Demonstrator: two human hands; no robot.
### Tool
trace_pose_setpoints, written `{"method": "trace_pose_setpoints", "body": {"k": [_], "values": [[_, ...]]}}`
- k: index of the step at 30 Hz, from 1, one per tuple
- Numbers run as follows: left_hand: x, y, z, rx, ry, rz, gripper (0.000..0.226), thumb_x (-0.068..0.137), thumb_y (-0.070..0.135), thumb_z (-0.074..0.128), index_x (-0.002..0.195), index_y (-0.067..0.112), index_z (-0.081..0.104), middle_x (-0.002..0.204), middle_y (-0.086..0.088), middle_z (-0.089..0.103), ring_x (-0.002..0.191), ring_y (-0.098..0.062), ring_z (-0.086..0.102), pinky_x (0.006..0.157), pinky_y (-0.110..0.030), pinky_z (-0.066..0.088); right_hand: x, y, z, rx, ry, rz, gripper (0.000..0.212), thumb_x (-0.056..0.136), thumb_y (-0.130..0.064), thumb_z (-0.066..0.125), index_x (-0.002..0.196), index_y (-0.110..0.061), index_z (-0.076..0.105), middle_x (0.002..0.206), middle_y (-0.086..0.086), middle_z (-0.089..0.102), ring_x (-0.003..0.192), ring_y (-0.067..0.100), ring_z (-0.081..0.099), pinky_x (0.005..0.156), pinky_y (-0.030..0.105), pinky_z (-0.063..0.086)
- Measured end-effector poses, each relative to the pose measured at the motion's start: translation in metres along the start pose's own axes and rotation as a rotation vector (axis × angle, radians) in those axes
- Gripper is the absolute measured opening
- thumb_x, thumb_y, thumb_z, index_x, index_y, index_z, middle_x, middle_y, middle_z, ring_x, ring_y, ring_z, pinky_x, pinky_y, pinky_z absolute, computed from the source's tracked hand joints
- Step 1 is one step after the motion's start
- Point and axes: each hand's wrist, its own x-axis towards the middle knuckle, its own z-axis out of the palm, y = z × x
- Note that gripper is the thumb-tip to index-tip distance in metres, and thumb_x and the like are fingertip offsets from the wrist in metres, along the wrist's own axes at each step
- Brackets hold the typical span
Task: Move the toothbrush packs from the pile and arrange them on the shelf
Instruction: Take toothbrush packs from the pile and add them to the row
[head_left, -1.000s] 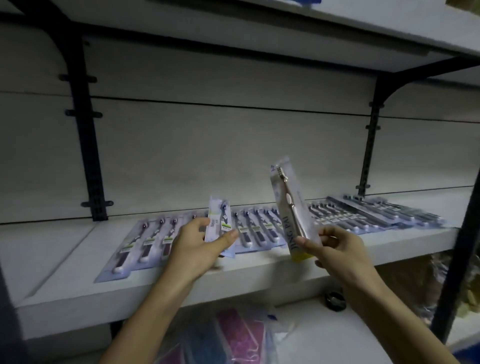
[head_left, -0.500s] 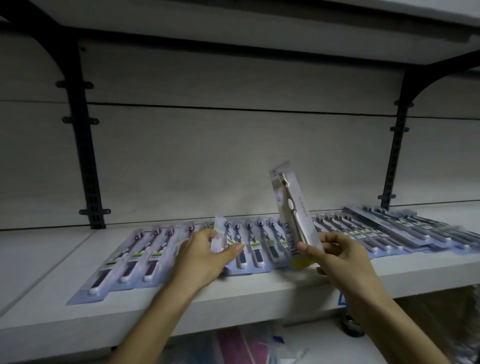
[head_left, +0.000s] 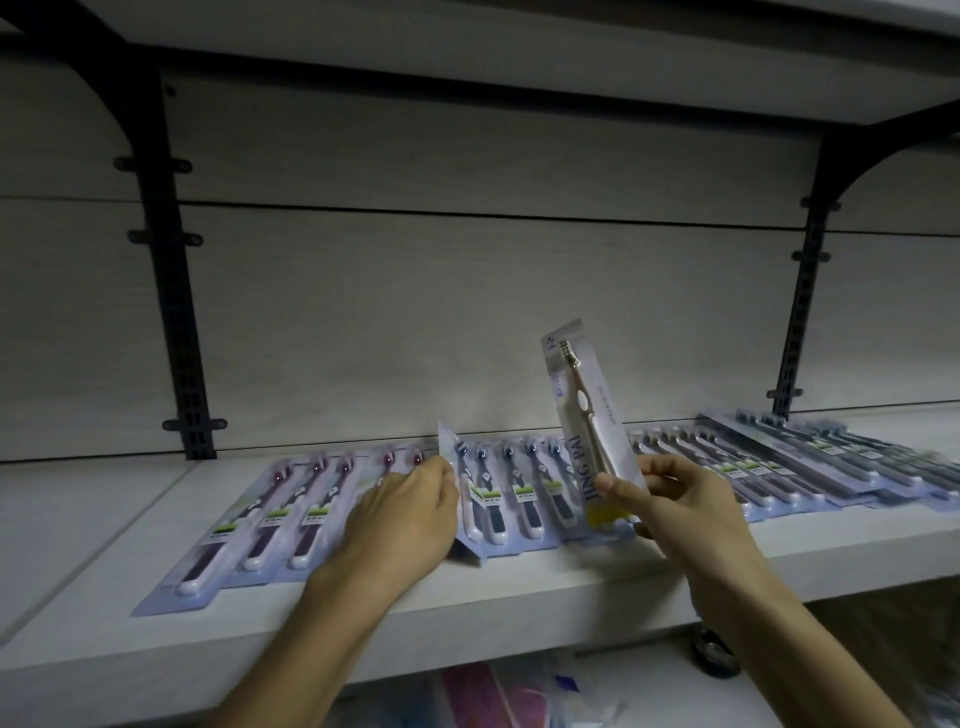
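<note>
Nearest to us, below the shelf edge, a plastic bag with pink contents (head_left: 483, 691) lay blurred on the lower level, and a small dark round object (head_left: 716, 656) sat under the shelf lip to the right; we could not tell what it was.

Above these, our left hand (head_left: 402, 514) lay on the white shelf (head_left: 467, 603), fingers curled over the left edge of a toothbrush pack (head_left: 470, 499) that stood tilted, one long side lifted off the board and its lower corner touching it. Our right hand (head_left: 685, 509) pinched a pale toothbrush pack marked JING PAI (head_left: 587, 421) by its lower end, thumb in front and fingers behind, holding it nearly upright above the shelf.

Behind the hands, the row of toothbrush packs (head_left: 291, 514) lay flat side by side, overlapping, with pink-headed brushes at the left and blue-headed ones in the middle. Farther right, more packs (head_left: 810, 462) lay overlapped at a slant.

At the back stood the pale wall panel (head_left: 467, 312), with a black bracket (head_left: 171, 260) at the left and another black bracket (head_left: 805, 291) at the right, carrying an upper shelf (head_left: 519, 31).
</note>
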Motion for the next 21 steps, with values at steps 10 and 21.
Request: {"method": "trace_pose_setpoints", "body": {"k": [10,21], "values": [[-0.001,-0.007,-0.003,0.110,0.037,-0.060,0.023,0.097,0.028,0.033,0.097,0.017,0.054,0.092,-0.002,0.062,0.081,-0.024,0.055,0.069,-0.033,0.045,-0.001,0.000,0.013,-0.026,-0.022,-0.006,0.021,0.078,-0.014,0.075,0.094,-0.013,0.061,0.077,0.005,0.072,0.063,0.010,0.068,0.053,0.021,0.048],[0.003,-0.012,0.005,0.164,0.040,0.031,0.022,0.095,0.032,0.048,0.091,0.021,0.066,0.084,0.000,0.067,0.081,-0.022,0.063,0.073,-0.038,0.054,0.001,-0.001,0.016,-0.002,-0.052,-0.003,0.022,0.078,-0.014,0.074,0.095,-0.013,0.060,0.068,-0.003,0.071,0.059,0.004,0.068,0.057,0.023,0.046]]}}
